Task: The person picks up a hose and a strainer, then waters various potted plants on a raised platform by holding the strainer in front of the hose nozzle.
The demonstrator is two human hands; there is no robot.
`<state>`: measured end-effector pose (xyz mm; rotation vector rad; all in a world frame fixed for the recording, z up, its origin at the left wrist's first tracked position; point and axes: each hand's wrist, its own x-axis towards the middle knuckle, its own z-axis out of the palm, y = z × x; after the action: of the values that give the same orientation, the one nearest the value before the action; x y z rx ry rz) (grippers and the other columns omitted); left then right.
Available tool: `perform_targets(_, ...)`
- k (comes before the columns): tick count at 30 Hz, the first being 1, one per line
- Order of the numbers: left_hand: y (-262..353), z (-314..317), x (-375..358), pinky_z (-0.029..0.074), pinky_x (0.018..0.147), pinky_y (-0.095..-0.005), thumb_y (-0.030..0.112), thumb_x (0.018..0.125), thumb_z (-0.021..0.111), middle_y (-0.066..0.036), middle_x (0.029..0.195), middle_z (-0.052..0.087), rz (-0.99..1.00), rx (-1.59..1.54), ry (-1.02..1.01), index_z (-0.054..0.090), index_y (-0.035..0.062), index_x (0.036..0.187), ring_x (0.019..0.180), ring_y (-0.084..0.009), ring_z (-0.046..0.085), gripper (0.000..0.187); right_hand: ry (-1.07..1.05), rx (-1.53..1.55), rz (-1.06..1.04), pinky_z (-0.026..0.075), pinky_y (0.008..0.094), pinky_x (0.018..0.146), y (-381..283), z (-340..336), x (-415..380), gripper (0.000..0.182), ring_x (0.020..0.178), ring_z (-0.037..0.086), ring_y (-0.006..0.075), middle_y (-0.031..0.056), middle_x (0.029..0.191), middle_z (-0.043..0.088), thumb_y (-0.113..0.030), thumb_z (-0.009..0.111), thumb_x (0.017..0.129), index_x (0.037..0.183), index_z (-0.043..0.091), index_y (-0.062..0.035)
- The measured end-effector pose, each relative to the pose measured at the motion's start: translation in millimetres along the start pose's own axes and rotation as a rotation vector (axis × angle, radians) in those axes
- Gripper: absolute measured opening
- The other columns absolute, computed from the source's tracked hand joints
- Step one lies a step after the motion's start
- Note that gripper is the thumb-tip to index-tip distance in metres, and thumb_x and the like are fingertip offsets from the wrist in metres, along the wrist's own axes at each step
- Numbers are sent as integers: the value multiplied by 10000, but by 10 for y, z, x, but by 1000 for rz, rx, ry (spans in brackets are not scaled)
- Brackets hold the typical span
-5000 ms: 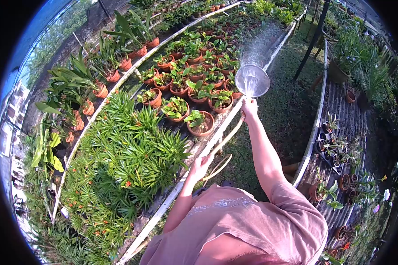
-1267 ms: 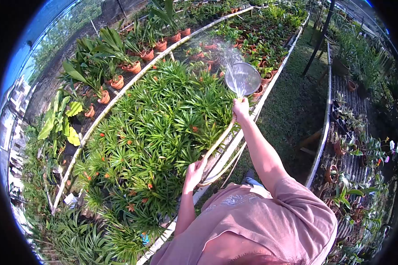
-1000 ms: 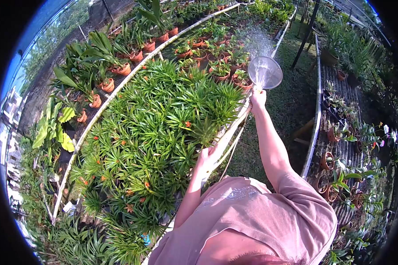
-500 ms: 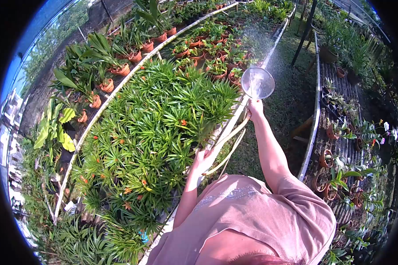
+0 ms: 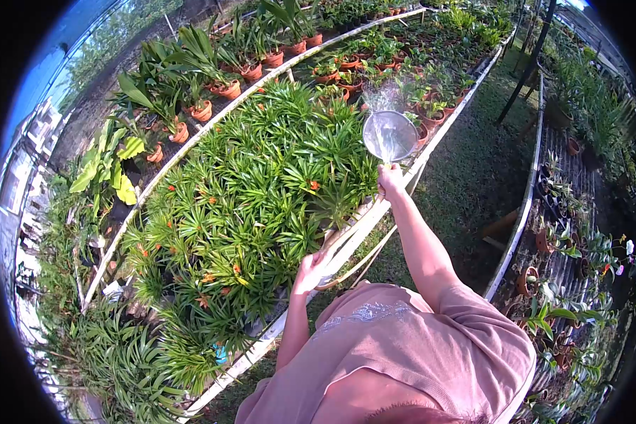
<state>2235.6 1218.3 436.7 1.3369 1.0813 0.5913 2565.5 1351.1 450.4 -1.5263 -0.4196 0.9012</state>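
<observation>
My right hand (image 5: 390, 179) is closed round the neck of a round watering head (image 5: 390, 136), which sprays water forward over potted plants (image 5: 434, 109). A pale hose (image 5: 357, 244) runs back from it to my left hand (image 5: 309, 273). That hand has its fingers wrapped round the hose beside the bench's wooden edge. Dense green plants with orange flowers (image 5: 261, 191) stand just left of both hands.
A long bench rail (image 5: 466, 95) curves away ahead. Left of the plants, potted plants (image 5: 226, 90) line another rail. On the right are a grassy path (image 5: 449, 191), a dark post (image 5: 526, 71) and a second bench (image 5: 519, 219) with pots.
My right hand and the watering head have swung left, from over the path side to above the bench plants. The left hand has shifted slightly left and down. The view has turned a little.
</observation>
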Motion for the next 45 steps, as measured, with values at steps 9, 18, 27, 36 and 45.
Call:
perform_targets(9,-71,-414,-360,253,461,-241,319,970,593,77,586,417,-127,-47,251,546,102,700,505,-38,339,350,-263,-65,-75,348,294,338,-180,1031,-259,221,414,448,125,35,627,479,-114,589,897,1033,424,-61)
perform_targets(18,205,-392,-379,216,501,-280,355,958,615,65,602,298,-59,-46,327,435,65,635,563,-59,267,470,-143,35,-215,356,290,355,-449,1323,-267,203,430,446,114,34,660,502,-105,608,891,989,434,-71)
perform_targets(27,272,-476,-337,222,486,-272,360,980,585,78,588,344,10,-175,265,489,86,659,536,-47,302,433,-301,-13,-207,325,277,332,-823,1695,-341,183,393,408,105,11,613,461,-111,587,899,983,425,-101)
perform_targets(36,249,-730,-422,231,403,-202,314,992,561,96,575,385,-3,-304,345,521,108,773,452,-10,334,303,-441,-209,-282,394,281,365,-1007,2441,-587,214,435,473,113,17,635,511,-114,625,864,1012,483,-54)
perform_targets(45,248,-675,-440,249,454,-257,303,988,558,78,595,382,-50,-347,382,528,83,740,490,-50,330,333,-534,-213,-239,379,296,356,-1081,2596,-745,249,416,481,130,44,650,539,-121,623,854,1041,481,-39)
